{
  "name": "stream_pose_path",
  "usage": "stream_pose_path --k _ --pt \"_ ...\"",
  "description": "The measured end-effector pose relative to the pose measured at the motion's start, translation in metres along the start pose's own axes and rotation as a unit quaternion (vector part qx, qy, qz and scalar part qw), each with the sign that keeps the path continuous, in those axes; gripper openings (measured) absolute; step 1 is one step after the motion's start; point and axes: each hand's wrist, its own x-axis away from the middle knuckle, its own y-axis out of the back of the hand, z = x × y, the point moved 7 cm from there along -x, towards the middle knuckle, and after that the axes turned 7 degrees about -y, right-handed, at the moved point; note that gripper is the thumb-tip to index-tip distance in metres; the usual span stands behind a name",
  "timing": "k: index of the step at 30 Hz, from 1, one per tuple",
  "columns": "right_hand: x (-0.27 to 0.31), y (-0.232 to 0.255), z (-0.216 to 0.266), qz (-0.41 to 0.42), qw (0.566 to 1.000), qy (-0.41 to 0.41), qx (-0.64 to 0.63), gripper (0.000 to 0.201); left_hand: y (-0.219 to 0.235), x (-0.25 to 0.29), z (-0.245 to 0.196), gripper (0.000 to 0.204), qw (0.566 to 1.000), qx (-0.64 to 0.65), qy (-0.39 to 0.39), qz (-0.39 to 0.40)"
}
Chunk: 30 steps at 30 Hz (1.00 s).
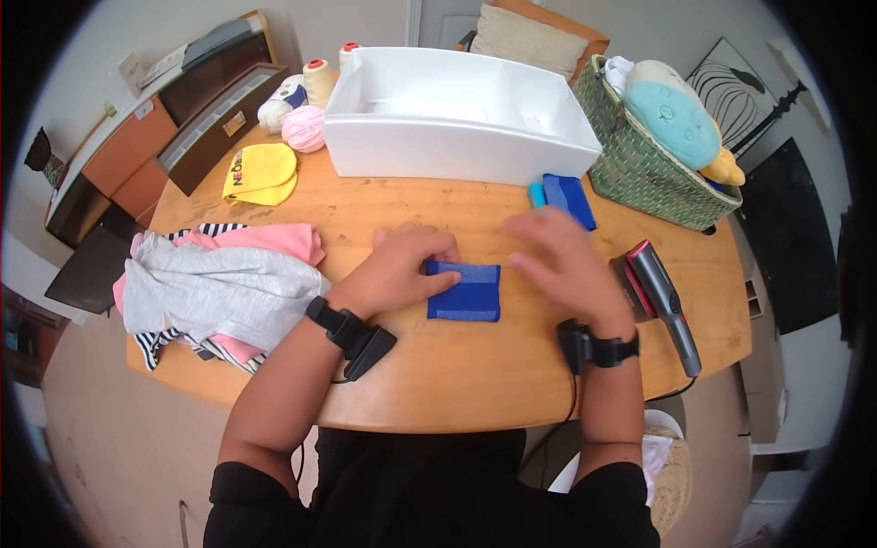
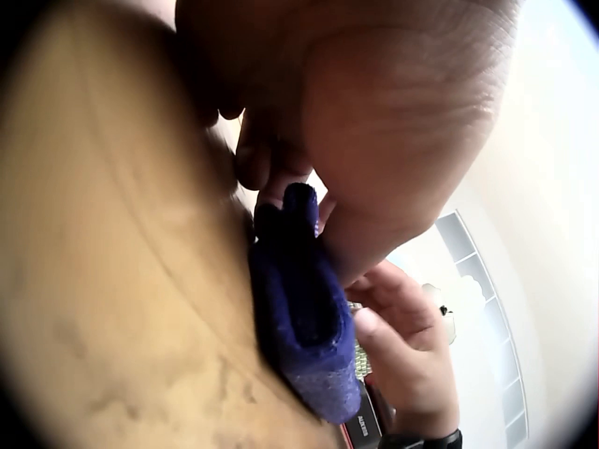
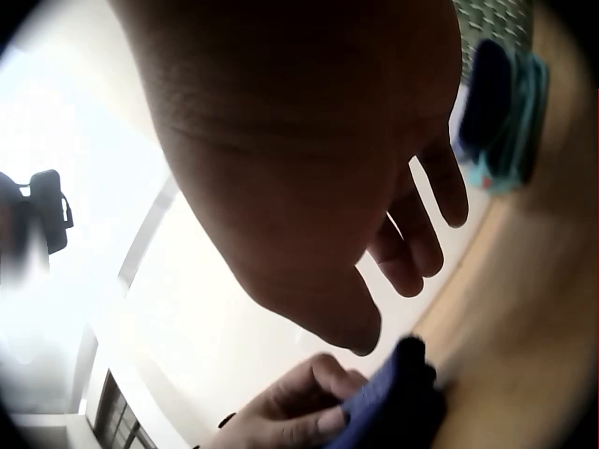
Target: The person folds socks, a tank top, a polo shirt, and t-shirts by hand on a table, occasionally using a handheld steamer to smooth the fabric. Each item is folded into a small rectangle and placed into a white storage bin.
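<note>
A folded blue cloth (image 1: 464, 294) with a lighter band lies on the wooden table in front of the person. The left hand (image 1: 402, 267) pinches its upper left corner, thumb on top; in the left wrist view the folded layers of the blue cloth (image 2: 314, 318) show under that hand. To the right of the cloth, the right hand (image 1: 566, 265) is raised over the table, blurred, fingers spread and touching nothing. The right wrist view shows the right hand (image 3: 309, 178) with its fingers apart, above the cloth (image 3: 393, 407).
A white divided box (image 1: 457, 151) stands at the back, with folded blue and teal cloths (image 1: 568, 201) before it. Left are piled clothes (image 1: 219, 283), a yellow cap (image 1: 262, 175) and yarn (image 1: 303, 129). Right are a green basket (image 1: 644, 173) and a grey-pink hair tool (image 1: 665, 306).
</note>
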Motion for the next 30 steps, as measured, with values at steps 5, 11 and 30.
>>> stream_pose_path --k 5,11,30 --pt "0.052 0.108 -0.038 -0.197 0.967 -0.162 0.018 0.049 0.004 -0.001 -0.008 0.017 1.000 -0.006 -0.026 0.002" --pt "0.125 0.098 -0.102 -0.072 0.939 -0.320 0.101 0.072 -0.009 0.001 0.034 0.044 0.967 0.215 0.111 -0.075" --pt "0.014 -0.006 0.094 0.049 0.995 -0.047 0.076 0.075 -0.003 0.001 0.038 0.054 0.921 0.354 0.101 -0.131"
